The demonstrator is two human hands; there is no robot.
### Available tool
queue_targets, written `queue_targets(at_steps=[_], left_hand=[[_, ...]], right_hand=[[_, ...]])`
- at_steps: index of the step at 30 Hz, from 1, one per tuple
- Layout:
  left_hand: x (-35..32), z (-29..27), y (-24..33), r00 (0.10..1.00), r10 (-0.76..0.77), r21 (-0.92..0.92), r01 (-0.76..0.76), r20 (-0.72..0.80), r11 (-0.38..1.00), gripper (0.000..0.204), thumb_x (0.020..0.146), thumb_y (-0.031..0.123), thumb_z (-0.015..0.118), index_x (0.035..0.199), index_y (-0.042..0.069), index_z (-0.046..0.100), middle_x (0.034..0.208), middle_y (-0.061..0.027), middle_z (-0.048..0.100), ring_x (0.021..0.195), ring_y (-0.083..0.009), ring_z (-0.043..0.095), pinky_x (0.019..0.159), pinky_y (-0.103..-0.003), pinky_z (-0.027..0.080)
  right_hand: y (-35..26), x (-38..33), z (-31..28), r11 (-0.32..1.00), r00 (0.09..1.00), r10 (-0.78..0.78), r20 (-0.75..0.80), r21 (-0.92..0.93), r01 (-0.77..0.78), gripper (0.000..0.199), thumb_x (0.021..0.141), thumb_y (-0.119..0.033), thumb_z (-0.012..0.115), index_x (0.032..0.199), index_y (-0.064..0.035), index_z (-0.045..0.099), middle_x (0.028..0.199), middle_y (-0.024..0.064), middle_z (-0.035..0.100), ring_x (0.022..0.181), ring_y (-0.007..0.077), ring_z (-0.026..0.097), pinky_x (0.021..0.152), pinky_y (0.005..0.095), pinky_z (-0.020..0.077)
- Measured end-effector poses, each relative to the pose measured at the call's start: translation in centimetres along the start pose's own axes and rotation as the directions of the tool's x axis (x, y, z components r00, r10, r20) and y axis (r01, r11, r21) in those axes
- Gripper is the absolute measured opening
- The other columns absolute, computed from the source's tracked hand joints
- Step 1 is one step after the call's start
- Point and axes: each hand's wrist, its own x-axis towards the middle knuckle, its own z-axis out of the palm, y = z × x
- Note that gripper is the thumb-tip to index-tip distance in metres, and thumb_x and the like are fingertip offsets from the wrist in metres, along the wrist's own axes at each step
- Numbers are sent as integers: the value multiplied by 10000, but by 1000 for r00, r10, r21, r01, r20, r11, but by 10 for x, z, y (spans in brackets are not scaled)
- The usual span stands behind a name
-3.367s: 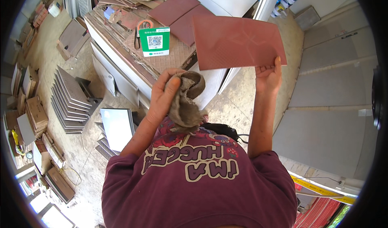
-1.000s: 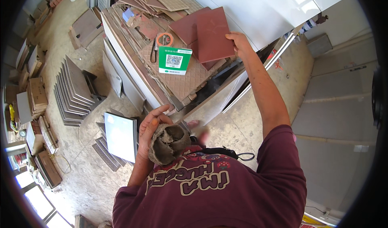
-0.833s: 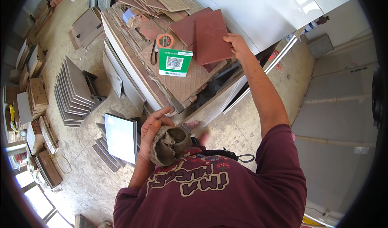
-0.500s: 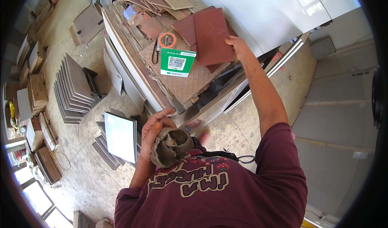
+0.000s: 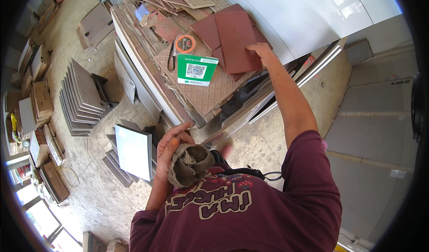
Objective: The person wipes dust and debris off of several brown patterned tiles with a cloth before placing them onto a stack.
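My right hand (image 5: 262, 54) reaches out over a dark red tile (image 5: 236, 35), with its fingers slightly bent at the right edge and nothing visibly gripped. That tile lies overlapping other red tiles (image 5: 205, 30) on a cluttered stack. Close to my belly, my left hand (image 5: 169, 152) is curled against a crumpled grey-brown cloth or glove (image 5: 191, 165) and holds it. An orange-rimmed tape measure (image 5: 185, 43) with a black strap lies left of the red tiles. In front of it stands a green and white sign card (image 5: 196, 69) with a square code.
A large glossy white panel (image 5: 295, 15) lies behind the stack. Grey tiles stand in a rack (image 5: 82, 97) at left, near a white glossy tile (image 5: 133, 151). Cardboard boxes (image 5: 41, 101) line the far left. Panel edges (image 5: 286, 93) jut out under my right forearm.
The dark red tile has settled lower and slightly to the right. My right hand has loosened from its edge, with more of its fingers showing above. My left hand stays almost in place.
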Motion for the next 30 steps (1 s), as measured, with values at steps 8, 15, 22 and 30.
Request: queue_targets(at_steps=[8, 15, 22, 30], left_hand=[[2, -3, -4, 999, 15, 7, -14, -28, 1000, 483, 905, 299, 514, 1220, -64, 465, 784, -104, 587, 692, -115, 533, 659, -204, 430], [9, -3, -6, 1000, 13, -16, -13, -12, 1000, 476, 903, 282, 512, 1222, -67, 460, 786, -107, 586, 687, -117, 529, 653, -203, 426], [10, 2, -8, 1000, 11, -9, -11, -16, 1000, 486, 896, 288, 522, 1220, -69, 463, 787, -111, 586, 686, -120, 530, 654, -204, 429], [9, 8, -6, 1000, 9, -6, -9, 0, 1000, 489, 891, 289, 529, 1218, -69, 466, 777, -112, 588, 681, -122, 536, 651, -206, 436]], right_hand=[[-13, -4, 18, 899, 982, -130, -141, -435, 56, 537, 614, -258, 768, 972, 106, 600, 906, 174, 643, 822, 242, 630, 721, 357, 489], [12, 27, 3, 836, 978, -145, -149, -546, 41, 708, 522, -418, 769, 1028, 51, 611, 1066, 220, 609, 996, 276, 597, 853, 340, 457], [-11, -6, 30, 657, 961, -125, -245, -746, -105, 704, 626, -463, 690, 1186, -62, 546, 1246, 215, 456, 1142, 380, 460, 940, 408, 409], [-25, -53, 66, 546, 953, -275, -126, -837, 47, 981, 617, -552, 709, 1367, -67, 302, 1408, 201, 255, 1269, 406, 301, 1003, 473, 332]])
